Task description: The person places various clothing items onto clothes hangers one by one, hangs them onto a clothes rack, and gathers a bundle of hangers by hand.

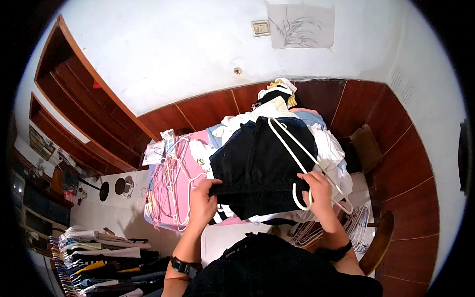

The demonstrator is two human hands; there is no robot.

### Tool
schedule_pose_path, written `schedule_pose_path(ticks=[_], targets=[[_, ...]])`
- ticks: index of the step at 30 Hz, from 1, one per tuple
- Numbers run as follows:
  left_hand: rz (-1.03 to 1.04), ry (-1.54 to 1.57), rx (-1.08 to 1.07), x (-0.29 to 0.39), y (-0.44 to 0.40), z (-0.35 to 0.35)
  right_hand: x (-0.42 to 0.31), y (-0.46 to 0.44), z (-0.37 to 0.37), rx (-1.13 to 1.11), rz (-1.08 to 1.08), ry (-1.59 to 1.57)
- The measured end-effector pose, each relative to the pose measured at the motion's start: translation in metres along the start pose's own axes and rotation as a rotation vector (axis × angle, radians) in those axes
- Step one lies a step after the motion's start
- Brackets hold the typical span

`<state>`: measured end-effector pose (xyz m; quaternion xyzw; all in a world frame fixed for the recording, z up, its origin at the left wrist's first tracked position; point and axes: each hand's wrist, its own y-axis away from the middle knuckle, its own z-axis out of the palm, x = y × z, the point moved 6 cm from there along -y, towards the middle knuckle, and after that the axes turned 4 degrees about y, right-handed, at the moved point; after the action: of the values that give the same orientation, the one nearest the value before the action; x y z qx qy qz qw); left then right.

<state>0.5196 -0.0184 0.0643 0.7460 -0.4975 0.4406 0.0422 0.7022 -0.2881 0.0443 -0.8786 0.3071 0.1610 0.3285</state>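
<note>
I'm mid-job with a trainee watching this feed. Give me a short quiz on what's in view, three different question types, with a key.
1. True or false: the left hand holds the white hanger.

2. What is the main colour of the garment in the left hand's grip?
A) yellow
B) black
C) white

3. Fill the gap: on the pink surface, a tangle of hangers lies to the ____ of the garment.

Key:
1. False; the right hand holds it.
2. B
3. left
</note>
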Motion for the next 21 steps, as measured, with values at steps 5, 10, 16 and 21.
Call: schedule_pose_path(ticks=[5, 10, 16, 21], targets=[[-0.117, 0.343, 0.053, 0.002, 0.06, -0.067, -0.058, 0.032, -0.003, 0.024, -0.062, -0.172], [-0.257, 0.776, 0.226, -0.016, 0.152, -0.143, -0.145, 0.068, 0.029, -0.214, -0.158, -0.363], [-0.292, 1.312, 0.442, -0.048, 0.251, -0.201, -0.247, 0.105, 0.065, -0.5, -0.293, -0.434], [-0.384, 1.227, 0.626, -0.076, 0.327, -0.238, -0.291, 0.121, 0.094, -0.261, -0.674, -0.763]])
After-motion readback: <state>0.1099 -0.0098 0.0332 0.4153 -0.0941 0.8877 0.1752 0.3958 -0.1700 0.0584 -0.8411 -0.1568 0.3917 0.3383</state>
